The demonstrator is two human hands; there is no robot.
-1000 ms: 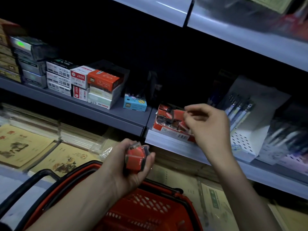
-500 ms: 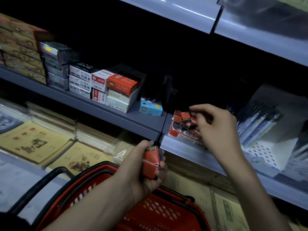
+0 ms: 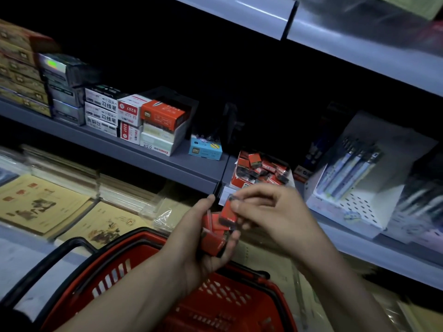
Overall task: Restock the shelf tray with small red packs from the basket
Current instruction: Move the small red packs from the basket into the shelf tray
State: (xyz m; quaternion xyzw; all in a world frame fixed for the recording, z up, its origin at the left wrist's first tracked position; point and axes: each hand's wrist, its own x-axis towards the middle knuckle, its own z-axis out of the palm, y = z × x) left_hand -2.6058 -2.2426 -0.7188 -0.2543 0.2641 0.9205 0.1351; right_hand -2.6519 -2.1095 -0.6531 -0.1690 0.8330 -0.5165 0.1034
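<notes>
Since half a second ago, our right hand (image 3: 271,212) is no longer reaching into the shelf tray (image 3: 241,181). It is now hanging just below the tray's front edge, meeting our left hand (image 3: 199,243). The left hand is cupping a clutch of small red packs (image 3: 212,238), fingers curled round them. The right hand is pinching the top pack (image 3: 229,213) between thumb and fingertips. The tray is already holding a loose heap of the same packs, and the basket (image 3: 146,264) is sitting below the tray, under both hands.

We are judging the risks from here. The pinch seems to be taking only the pack's upper end, so the pack may be slipping out on the way up to the tray. Peeling one pack off may be dragging its neighbours loose from the left hand's grip. Those would probably be falling into the basket, or past its rim onto the notebooks (image 3: 48,204) below and left of the tray. The heap is sitting high, so a pack dropped on top may be sliding over the tray's front wall.
</notes>
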